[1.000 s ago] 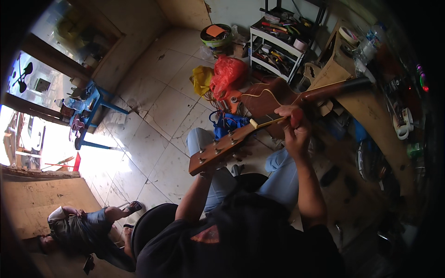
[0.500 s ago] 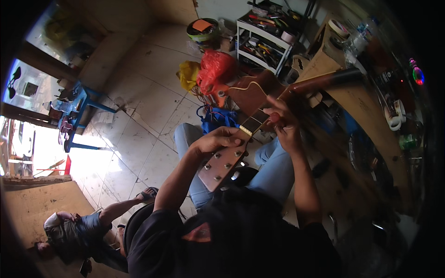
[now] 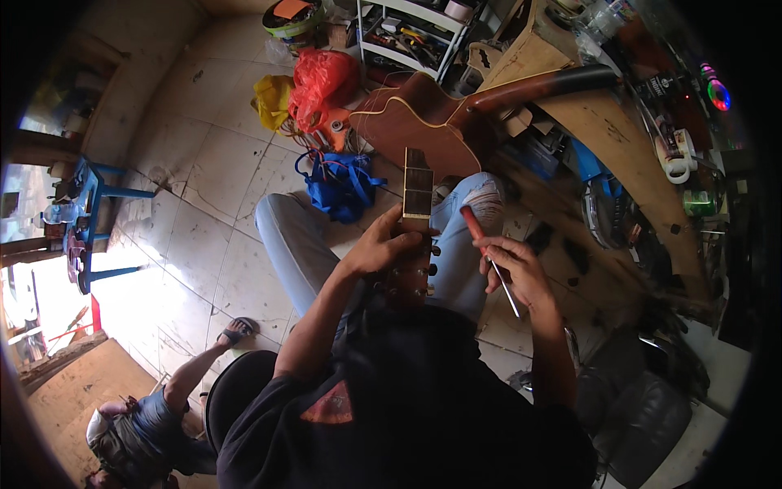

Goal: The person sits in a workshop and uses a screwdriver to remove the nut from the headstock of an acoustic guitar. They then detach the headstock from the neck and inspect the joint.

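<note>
My left hand (image 3: 384, 249) is closed round a guitar neck (image 3: 418, 193) by its pale nut, just above the headstock (image 3: 407, 281). Tuning pegs stick out along the headstock's edge, which points toward my chest. The neck stands over my lap, foreshortened; I cannot tell what its far end joins. To the right, apart from the neck, my right hand (image 3: 519, 270) grips a red-handled screwdriver (image 3: 472, 222) between thumb and fingers. Its handle points up and away, its metal shaft down toward my forearm.
Past my knees lies a brown guitar body (image 3: 444, 122). Left of it are a red plastic bag (image 3: 323, 85), a yellow bag (image 3: 272, 102) and a blue bag (image 3: 342, 183). A tool rack (image 3: 411, 37) stands behind. A person (image 3: 151, 424) lies at lower left.
The guitar neck has swung upright and closer to me, with my left hand still on it. My right hand has drawn back from the fretboard to the right, and the screwdriver now shows clearly.
</note>
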A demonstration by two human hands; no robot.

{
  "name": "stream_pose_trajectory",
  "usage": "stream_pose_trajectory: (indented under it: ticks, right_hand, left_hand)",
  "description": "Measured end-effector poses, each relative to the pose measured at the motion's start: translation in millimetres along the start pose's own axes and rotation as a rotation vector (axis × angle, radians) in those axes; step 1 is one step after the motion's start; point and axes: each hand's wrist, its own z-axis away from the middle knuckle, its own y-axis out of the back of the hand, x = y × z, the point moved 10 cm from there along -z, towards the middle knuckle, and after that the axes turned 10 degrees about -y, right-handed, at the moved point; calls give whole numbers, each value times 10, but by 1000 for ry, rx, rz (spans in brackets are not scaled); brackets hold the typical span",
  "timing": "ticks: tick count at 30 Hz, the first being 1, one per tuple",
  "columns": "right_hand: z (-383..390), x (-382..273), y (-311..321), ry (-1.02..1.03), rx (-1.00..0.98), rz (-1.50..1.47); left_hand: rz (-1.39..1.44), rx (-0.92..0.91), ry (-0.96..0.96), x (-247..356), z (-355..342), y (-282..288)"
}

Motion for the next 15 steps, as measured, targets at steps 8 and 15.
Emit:
stream_pose_trajectory:
  ticks: [8, 15]
  right_hand:
    - [47, 55, -94, 148, 138, -130]
    - [306, -921, -413, 617, 496, 485]
  left_hand:
    - [-257, -41, -76, -69, 144, 45]
    - [-610, -17, -104, -53, 107, -127]
